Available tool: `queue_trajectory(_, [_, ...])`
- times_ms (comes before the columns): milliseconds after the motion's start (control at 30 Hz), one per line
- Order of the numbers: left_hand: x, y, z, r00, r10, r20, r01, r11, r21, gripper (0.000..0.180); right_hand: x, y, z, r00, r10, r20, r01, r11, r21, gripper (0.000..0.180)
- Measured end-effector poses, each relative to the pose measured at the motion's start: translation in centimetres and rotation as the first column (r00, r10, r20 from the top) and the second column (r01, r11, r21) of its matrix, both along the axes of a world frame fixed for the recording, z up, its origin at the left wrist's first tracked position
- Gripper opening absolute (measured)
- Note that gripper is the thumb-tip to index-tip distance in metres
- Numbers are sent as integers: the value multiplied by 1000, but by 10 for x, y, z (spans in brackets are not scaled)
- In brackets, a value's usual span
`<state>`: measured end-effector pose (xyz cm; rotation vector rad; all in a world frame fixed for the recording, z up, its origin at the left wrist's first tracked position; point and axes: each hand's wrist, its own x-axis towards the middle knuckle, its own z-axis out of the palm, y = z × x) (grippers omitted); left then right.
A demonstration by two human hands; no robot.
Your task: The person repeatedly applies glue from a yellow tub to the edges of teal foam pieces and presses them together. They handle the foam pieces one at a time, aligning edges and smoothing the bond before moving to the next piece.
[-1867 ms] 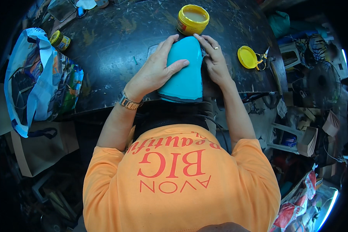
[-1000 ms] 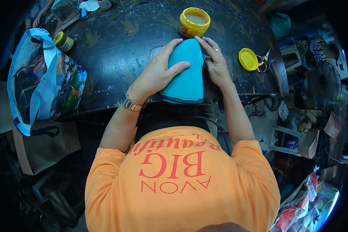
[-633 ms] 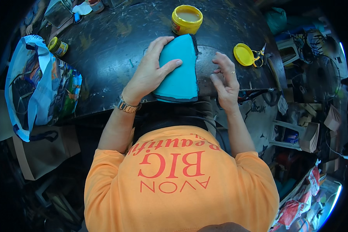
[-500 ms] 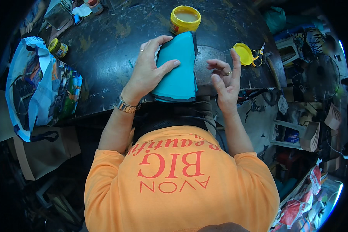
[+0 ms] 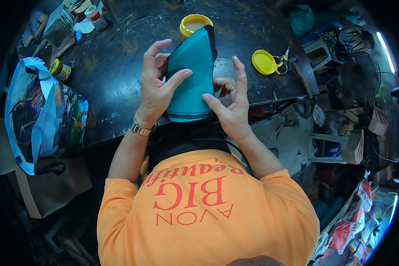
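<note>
Between my two hands is a teal sheet piece, folded or layered, with a black strip along its upper right edge. It is raised off the table's near edge and leans with its top to the right. My left hand grips its left side, thumb on the face and the other fingers behind. At the lower right edge, my right hand pinches it with the thumb in front, while the index finger points up. Behind the piece stands an open yellow tub of pale paste, partly hidden.
On the dark table a yellow lid lies beside yellow-handled scissors. A small yellow jar and a blue-handled bag are at the left. A fan stands at the right, and another person's arm shows far left.
My right hand has moved left and taken hold of the teal piece's edge. The piece has been lifted and tilted, and my left fingers have slid behind it. The whole view has shifted slightly.
</note>
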<state>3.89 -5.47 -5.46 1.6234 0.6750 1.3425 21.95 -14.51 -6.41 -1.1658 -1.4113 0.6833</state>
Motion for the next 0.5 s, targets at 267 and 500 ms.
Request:
queue_trajectory(267, [-2, 2, 1, 987, 23, -162, -26, 999, -20, 64, -1, 4, 8, 935, 52, -352, -86, 993, -82, 89])
queue_trajectory(500, [-3, -1, 8, 927, 8, -374, 33, 994, 105, 58, 95, 54, 19, 960, -164, -226, 200, 968, 149, 78])
